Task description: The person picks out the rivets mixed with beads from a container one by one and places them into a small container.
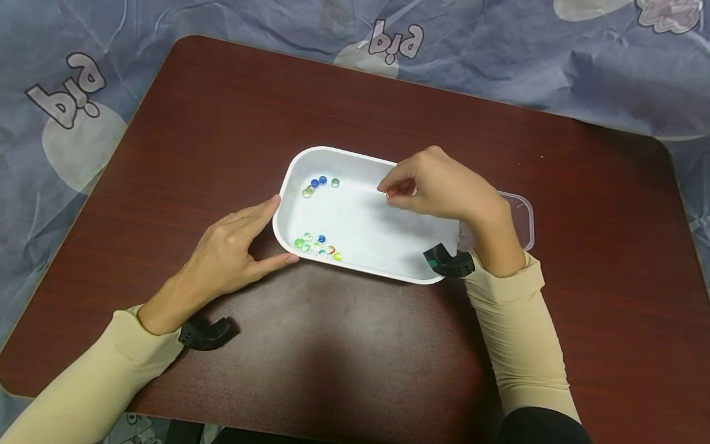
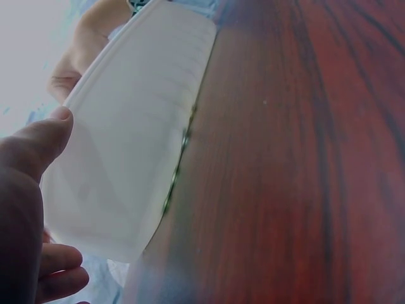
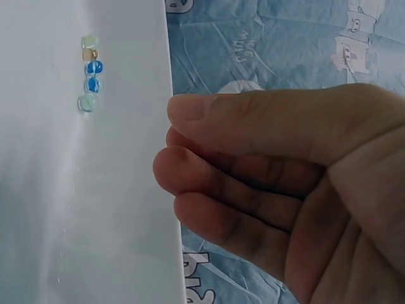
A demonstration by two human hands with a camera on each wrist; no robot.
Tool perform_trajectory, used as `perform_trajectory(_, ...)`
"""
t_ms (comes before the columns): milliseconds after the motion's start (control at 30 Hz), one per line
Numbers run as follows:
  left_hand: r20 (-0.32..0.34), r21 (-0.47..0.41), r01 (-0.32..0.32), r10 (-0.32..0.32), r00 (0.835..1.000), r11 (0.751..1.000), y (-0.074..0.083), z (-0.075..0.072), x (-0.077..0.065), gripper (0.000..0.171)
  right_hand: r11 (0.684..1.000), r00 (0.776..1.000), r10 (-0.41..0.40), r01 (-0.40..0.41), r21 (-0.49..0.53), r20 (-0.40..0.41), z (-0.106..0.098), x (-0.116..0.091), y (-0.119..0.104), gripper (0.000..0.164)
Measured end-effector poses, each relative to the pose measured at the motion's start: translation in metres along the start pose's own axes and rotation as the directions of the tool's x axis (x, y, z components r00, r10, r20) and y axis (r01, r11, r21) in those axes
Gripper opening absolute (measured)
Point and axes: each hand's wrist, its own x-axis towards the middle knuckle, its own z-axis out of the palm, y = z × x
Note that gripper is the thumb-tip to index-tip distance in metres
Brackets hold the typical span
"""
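Observation:
A white plastic tray [image 1: 366, 231] holds glass marbles in two groups. One group, with blue marbles [image 1: 315, 183], lies toward the far left; the other, with green marbles [image 1: 299, 243], lies at the near left corner. My left hand [image 1: 227, 250] touches the tray's left end, thumb and fingers spread and mostly straight; in the left wrist view the thumb [image 2: 47, 139] rests against the outer wall. Above the tray's right half, my right hand [image 1: 440, 185] pinches a small reddish marble [image 1: 387, 194] between thumb and fingertips. The right wrist view hides that marble behind the fingers.
A clear plastic container [image 1: 521, 219] stands right of the tray, partly hidden by the right wrist. The brown table [image 1: 249, 111] borders a blue patterned cloth [image 1: 471, 55] at the back. Black wrist devices [image 1: 208, 333] sit on both arms.

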Motion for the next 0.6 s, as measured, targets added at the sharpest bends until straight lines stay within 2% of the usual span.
perform_trajectory(333,-0.067,-0.01,-0.046,0.045,0.997,0.999,-0.002,0.001,0.001,0.082,0.997,0.997,0.061,-0.062,-0.034,-0.039,-0.014,-0.019,0.007,0.016)
perform_trajectory(600,-0.072,-0.006,-0.067,0.067,0.995,0.998,-0.004,-0.001,0.001,0.076,0.996,0.995,0.07,-0.074,-0.05,-0.075,-0.021,-0.031,0.008,0.017)
